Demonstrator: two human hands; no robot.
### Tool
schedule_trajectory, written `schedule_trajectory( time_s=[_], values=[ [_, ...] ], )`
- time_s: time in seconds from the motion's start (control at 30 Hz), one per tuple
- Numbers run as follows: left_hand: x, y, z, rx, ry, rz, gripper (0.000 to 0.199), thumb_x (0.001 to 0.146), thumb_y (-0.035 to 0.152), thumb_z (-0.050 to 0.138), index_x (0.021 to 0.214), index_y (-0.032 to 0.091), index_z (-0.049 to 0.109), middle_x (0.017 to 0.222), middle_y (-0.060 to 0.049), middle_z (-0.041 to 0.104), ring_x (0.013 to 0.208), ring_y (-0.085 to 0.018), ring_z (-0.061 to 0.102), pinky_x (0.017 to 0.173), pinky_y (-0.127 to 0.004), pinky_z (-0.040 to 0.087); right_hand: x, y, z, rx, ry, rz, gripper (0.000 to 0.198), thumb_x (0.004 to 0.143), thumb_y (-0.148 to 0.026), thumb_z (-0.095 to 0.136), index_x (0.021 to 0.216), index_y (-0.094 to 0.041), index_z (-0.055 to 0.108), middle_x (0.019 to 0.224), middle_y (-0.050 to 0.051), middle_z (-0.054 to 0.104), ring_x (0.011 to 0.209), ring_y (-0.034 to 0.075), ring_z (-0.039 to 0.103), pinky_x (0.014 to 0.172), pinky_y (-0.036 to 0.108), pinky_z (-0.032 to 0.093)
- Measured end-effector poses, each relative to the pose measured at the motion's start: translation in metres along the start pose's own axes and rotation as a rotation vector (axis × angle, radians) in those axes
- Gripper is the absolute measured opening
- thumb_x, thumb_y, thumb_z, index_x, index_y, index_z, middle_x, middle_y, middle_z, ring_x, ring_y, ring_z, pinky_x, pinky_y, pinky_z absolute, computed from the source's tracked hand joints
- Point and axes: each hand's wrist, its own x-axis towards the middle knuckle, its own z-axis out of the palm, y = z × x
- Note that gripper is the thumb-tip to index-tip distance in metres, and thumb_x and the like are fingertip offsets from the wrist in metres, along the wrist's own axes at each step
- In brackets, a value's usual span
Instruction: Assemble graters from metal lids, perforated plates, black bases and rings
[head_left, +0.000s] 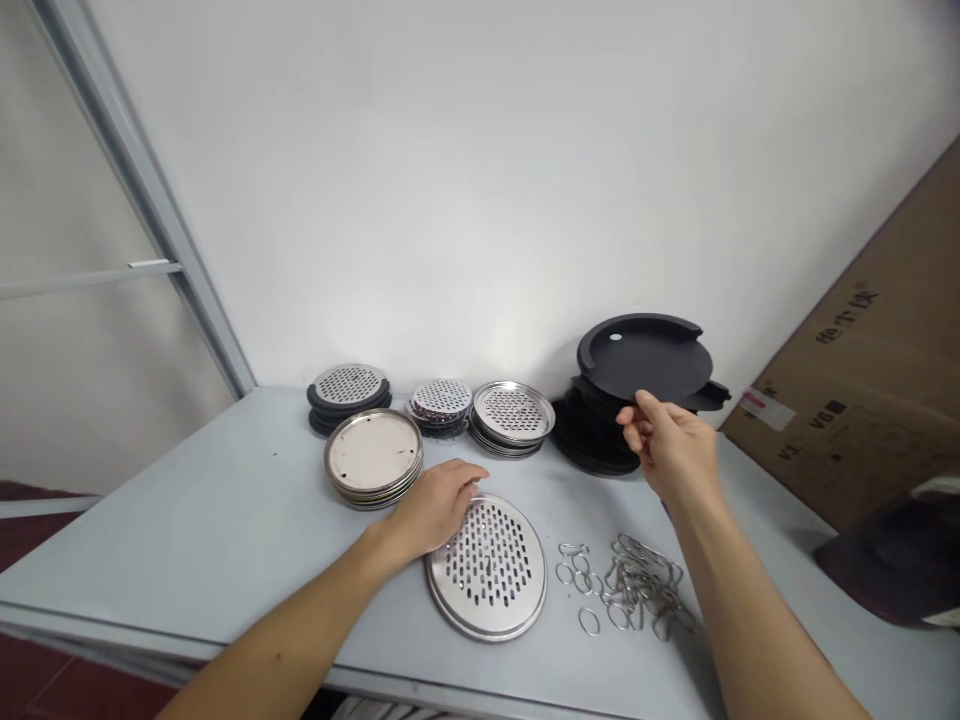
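Note:
My left hand [444, 505] rests at the upper left edge of a round, slotted metal plate [491, 560], its fingers loosely stretched and the thumb partly hidden. This plate lies on the table in front of me. With thumb and fingers, my right hand [671, 440] pinches the front edge of a black round tray [649, 360] with a raised, partial rim. The tray sits at or just above a stack of black pieces [600, 440]; whether they touch is hidden. Between my forearms lies a loose pile of metal rings and clips [645, 585].
Along the wall stand stacks of grated discs with black rims [349, 385], small grated discs [442, 398] and rimmed metal grates [514, 412]. Nearer are stacked plain metal plates [375, 450]. A cardboard box [862, 350] and a dark object [892, 555] are on the right.

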Motion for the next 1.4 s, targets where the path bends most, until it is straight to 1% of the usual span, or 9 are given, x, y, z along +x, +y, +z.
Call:
schedule_trajectory(
  time_s=[0.1,0.4,0.6,0.73,0.9,1.0,1.13,1.23,1.4],
  values=[
    [0.002,0.001,-0.002,-0.125,0.109,-0.054,0.029,0.095,0.033,0.042,0.108,0.021,0.065,0.108,-0.005,0.068,0.103,-0.020,0.060,0.094,-0.034,0.045,-0.013,-0.006,-0.007,-0.028,-0.099,0.006,0.033,0.071,-0.031,0.076,0.053,-0.015,0.053,0.055,0.001,0.062,0.034,0.003,0.041,0.030,0.016,0.023],
    [0.012,0.004,-0.012,-1.051,0.238,-0.335,0.057,0.088,0.061,0.045,0.118,0.013,0.057,0.094,-0.011,0.067,0.079,-0.020,0.065,0.071,-0.033,0.053,-0.036,0.000,0.001,-0.043,-0.744,0.451,0.034,0.079,-0.033,0.069,0.055,-0.014,0.055,0.045,0.000,0.058,0.028,0.002,0.036,0.032,0.017,0.019],
    [0.012,0.014,-0.017,-1.123,0.228,-0.332,0.051,0.088,0.056,0.052,0.122,0.019,0.060,0.113,-0.010,0.066,0.096,-0.022,0.063,0.069,-0.026,0.050,-0.047,0.018,0.010,-0.043,-0.958,0.597,0.026,0.079,-0.030,0.068,0.061,-0.014,0.056,0.048,-0.001,0.060,0.027,0.002,0.038,0.029,0.015,0.020],
    [0.010,0.011,-0.017,-1.053,0.191,-0.334,0.046,0.082,0.044,0.066,0.122,0.022,0.062,0.118,-0.007,0.065,0.105,-0.022,0.059,0.075,-0.024,0.049,-0.053,0.022,0.014,-0.045,-1.031,0.670,0.027,0.079,-0.031,0.069,0.062,-0.014,0.057,0.051,0.000,0.064,0.028,0.004,0.042,0.029,0.015,0.026],
    [0.010,0.005,-0.018,-1.005,0.178,-0.421,0.051,0.082,0.044,0.064,0.129,0.025,0.057,0.112,-0.007,0.068,0.089,-0.020,0.063,0.049,-0.018,0.044,-0.049,0.019,0.011,-0.129,-1.113,0.612,0.035,0.084,-0.043,0.064,0.070,-0.011,0.065,0.062,0.005,0.068,0.038,0.007,0.054,0.032,0.016,0.028],
    [0.011,0.004,-0.020,-1.030,0.237,-0.413,0.052,0.082,0.045,0.064,0.130,0.025,0.056,0.112,-0.007,0.067,0.085,-0.019,0.063,0.046,-0.016,0.042,-0.041,0.019,0.006,-0.291,-1.033,0.509,0.039,0.086,-0.048,0.058,0.080,-0.012,0.069,0.067,0.005,0.067,0.045,0.009,0.056,0.034,0.016,0.029],
    [0.012,0.005,-0.022,-1.062,0.255,-0.455,0.052,0.082,0.044,0.065,0.129,0.024,0.057,0.111,-0.008,0.067,0.083,-0.018,0.063,0.045,-0.016,0.043,-0.038,0.029,0.005,-0.605,-0.949,0.410,0.033,0.082,-0.046,0.061,0.077,-0.014,0.068,0.073,0.006,0.068,0.052,0.011,0.057,0.036,0.017,0.031],
    [0.012,0.004,-0.022,-1.072,0.230,-0.477,0.051,0.082,0.043,0.066,0.129,0.026,0.057,0.111,-0.007,0.067,0.086,-0.018,0.063,0.048,-0.017,0.045,-0.044,0.040,0.010,-0.742,-0.990,0.367,0.026,0.079,-0.040,0.063,0.078,-0.015,0.069,0.072,0.004,0.067,0.049,0.009,0.054,0.040,0.018,0.035],
    [0.012,0.002,-0.023,-1.082,0.243,-0.459,0.047,0.082,0.041,0.066,0.126,0.027,0.060,0.113,-0.006,0.068,0.090,-0.018,0.063,0.055,-0.018,0.048,-0.054,0.046,0.017,-0.724,-1.010,0.408,0.029,0.072,-0.040,0.069,0.088,-0.016,0.071,0.073,0.001,0.062,0.049,0.007,0.039,0.040,0.018,0.035]
  ],
)
